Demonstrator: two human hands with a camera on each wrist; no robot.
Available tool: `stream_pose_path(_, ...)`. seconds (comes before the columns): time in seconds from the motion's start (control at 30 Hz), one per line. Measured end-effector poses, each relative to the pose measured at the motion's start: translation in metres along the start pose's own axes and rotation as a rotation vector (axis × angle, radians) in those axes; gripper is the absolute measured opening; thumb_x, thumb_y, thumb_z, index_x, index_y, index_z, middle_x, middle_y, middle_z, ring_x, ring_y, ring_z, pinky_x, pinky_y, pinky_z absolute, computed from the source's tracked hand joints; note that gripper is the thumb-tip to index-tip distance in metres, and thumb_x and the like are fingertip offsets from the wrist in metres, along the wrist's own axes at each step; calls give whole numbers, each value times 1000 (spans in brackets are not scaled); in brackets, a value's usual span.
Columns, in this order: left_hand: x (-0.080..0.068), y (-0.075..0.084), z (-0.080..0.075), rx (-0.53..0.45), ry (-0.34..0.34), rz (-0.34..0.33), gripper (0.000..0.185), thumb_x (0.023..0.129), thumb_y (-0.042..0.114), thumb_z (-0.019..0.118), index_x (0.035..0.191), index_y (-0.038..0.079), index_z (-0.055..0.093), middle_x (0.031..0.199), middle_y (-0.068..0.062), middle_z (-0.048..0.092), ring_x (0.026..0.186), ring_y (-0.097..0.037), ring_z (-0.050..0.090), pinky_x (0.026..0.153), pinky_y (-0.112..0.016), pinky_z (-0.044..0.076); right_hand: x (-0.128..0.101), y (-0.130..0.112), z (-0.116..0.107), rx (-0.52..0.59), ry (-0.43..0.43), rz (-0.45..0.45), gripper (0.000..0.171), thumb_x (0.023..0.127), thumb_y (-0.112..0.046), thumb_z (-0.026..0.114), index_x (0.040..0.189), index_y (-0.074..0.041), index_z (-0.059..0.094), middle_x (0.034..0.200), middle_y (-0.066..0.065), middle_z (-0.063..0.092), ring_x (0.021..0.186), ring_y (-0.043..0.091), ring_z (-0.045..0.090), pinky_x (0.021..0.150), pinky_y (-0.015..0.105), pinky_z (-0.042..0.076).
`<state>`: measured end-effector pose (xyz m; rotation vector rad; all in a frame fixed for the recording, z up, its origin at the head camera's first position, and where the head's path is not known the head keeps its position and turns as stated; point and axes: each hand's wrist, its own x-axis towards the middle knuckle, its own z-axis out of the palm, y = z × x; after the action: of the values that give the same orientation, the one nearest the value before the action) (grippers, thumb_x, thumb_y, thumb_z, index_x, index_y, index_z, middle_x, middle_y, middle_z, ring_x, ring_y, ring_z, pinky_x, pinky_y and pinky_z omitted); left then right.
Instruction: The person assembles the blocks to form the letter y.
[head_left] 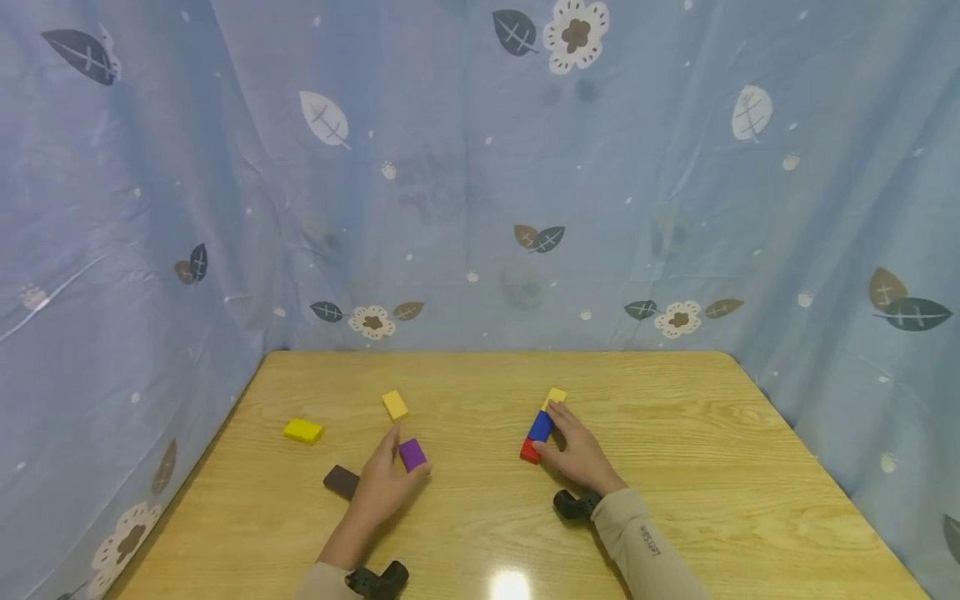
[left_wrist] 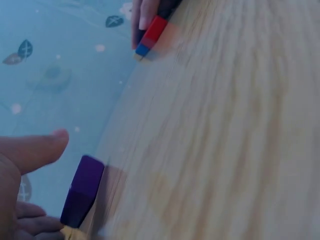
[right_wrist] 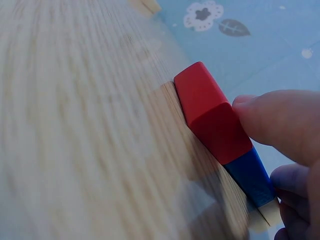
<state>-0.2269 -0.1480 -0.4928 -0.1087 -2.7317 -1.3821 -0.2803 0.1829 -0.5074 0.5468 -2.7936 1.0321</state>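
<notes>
The right hand rests against a row of three blocks laid end to end on the wooden surface: red block nearest the person, blue block in the middle, yellow block at the far end. Its thumb presses the red one's side and the fingers curl along the other side of the row, so the hand pinches the row. The left hand pinches a purple block between thumb and fingertips, low at the surface; whether it is lifted clear cannot be told

These look like small painted wooden bricks: light, rigid, not fragile, with smooth faces that may slide easily on the surface. The row is only butted together, so it would likely come apart if lifted by one piece; squeezing the long sides or pushing from the ends should keep it aligned. The purple one is best taken across its two narrow sides

Well apart to the left lie a second yellow block, a flat yellow piece and a brown block
</notes>
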Motion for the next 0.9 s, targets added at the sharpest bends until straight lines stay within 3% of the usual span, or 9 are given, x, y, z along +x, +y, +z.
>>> stream_pose_path(0.13, 2, -1, -2, -43, -62, -9, 90, 86, 36, 69, 149, -4, 18, 152, -26, 24, 138, -41, 30, 112, -52, 30, -1, 0, -3, -8, 1, -7, 75, 90, -41, 62, 145, 1, 34, 152, 20, 29, 140, 39, 27, 111, 56, 28)
stream_pose_path(0.33, 2, -3, -3, -50, -98, -21, 92, 86, 35, 70, 149, -5, 16, 152, -28, 23, 139, -43, 26, 113, -54, 26, -1, -1, -2, -13, -12, -2, 74, 90, -41, 61, 145, 1, 33, 153, 20, 28, 141, 38, 26, 112, 56, 28)
stream_pose_path(0.6, 1, -5, -4, -48, -123, -8, 91, 86, 31, 70, 149, -3, 16, 152, -27, 24, 136, -44, 30, 110, -55, 32, 0, -1, -2, -22, -26, 4, 74, 91, -42, 60, 145, 1, 33, 153, 20, 28, 141, 37, 25, 112, 55, 28)
stream_pose_path(0.9, 2, -9, -5, -5, -120, 7, 88, 88, 36, 66, 150, -2, 16, 153, -28, 19, 137, -44, 27, 111, -55, 29, 1, -3, -3, -10, -16, -7, 74, 90, -39, 62, 145, 2, 34, 152, 20, 29, 141, 38, 26, 112, 55, 28)
